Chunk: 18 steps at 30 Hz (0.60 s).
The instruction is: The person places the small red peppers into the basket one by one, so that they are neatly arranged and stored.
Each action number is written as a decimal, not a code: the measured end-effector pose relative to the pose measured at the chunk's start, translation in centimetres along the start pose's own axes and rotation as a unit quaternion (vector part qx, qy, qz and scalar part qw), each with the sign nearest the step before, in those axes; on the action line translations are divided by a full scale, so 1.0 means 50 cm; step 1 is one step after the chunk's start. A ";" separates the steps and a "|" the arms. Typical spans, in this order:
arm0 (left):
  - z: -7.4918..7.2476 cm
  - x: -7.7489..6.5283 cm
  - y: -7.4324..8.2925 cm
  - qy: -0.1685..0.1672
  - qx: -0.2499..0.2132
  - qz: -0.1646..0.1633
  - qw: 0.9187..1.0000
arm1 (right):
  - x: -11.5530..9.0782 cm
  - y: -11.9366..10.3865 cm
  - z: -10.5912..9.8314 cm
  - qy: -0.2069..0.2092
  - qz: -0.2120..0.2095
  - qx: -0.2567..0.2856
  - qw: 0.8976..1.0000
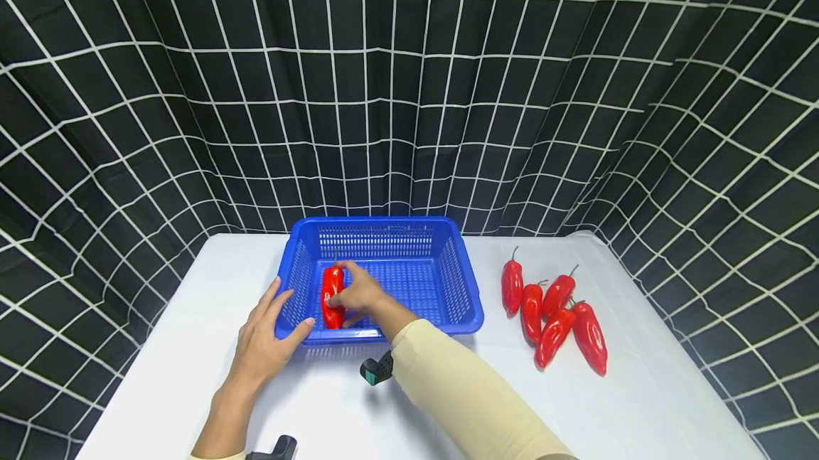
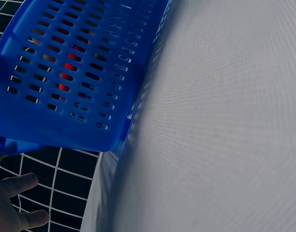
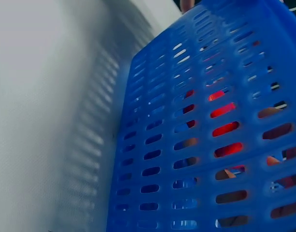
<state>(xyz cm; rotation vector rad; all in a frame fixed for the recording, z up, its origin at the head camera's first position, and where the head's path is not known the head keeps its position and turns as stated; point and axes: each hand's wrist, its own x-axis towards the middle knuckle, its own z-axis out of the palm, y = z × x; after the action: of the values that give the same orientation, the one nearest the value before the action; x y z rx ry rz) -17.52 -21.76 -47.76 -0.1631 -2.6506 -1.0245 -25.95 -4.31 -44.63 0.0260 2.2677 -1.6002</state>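
Note:
A glossy red pepper [image 1: 333, 281] with a thin stem lies lengthwise inside the blue plastic basket [image 1: 475, 307], near its left wall. My right hand [image 1: 363, 294] reaches over the front rim and holds this pepper, thumb and fingers about it. Beside the basket's front left corner is my left hand [image 1: 262, 343], its fingers spread and nothing in it. In the left wrist view, two fingers [image 2: 22, 183] show past the basket's end. Slots in the basket wall [image 3: 157, 111] let bits of red through in the right wrist view, where the right hand is mostly hidden.
Several more red peppers [image 1: 553, 335] lie grouped on the white tabletop [image 1: 646, 389] right of the basket. A black curtain [image 1: 409, 104] with a white grid stands behind and at both sides. Dark wrist devices [image 1: 377, 369] sit below the forearms.

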 end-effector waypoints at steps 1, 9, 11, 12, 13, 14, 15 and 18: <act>0.000 0.000 0.000 0.000 0.000 0.000 1.000 | 0.001 0.000 0.001 -0.002 0.001 -0.004 1.000; 0.004 0.000 -0.006 0.012 0.000 0.010 1.000 | 0.008 -0.003 0.007 -0.023 0.005 -0.033 0.999; 0.005 0.001 -0.007 0.016 0.002 0.014 1.000 | 0.009 -0.004 0.006 -0.022 0.009 -0.032 0.999; 0.005 0.001 -0.008 0.017 0.003 0.015 1.000 | 0.009 -0.003 0.006 -0.022 0.009 -0.031 0.999; 0.006 0.001 -0.009 0.018 0.003 0.016 1.000 | 0.009 -0.003 0.006 -0.022 0.010 -0.029 0.999; 0.006 0.001 -0.009 0.018 0.003 0.016 1.000 | 0.009 -0.003 0.005 -0.024 0.011 -0.025 0.999; 0.006 0.001 -0.010 0.016 0.003 0.016 1.000 | 0.009 -0.003 0.005 -0.026 0.012 -0.021 0.999; 0.006 0.001 -0.011 0.016 0.002 0.017 1.000 | 0.008 -0.002 0.005 -0.029 0.015 -0.017 0.999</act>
<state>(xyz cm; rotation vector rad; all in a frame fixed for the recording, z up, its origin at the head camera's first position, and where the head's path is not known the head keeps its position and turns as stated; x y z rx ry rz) -17.75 -21.99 -48.32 -0.1888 -2.6119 -1.0029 -26.27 -4.65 -44.72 0.0043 2.2396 -1.5271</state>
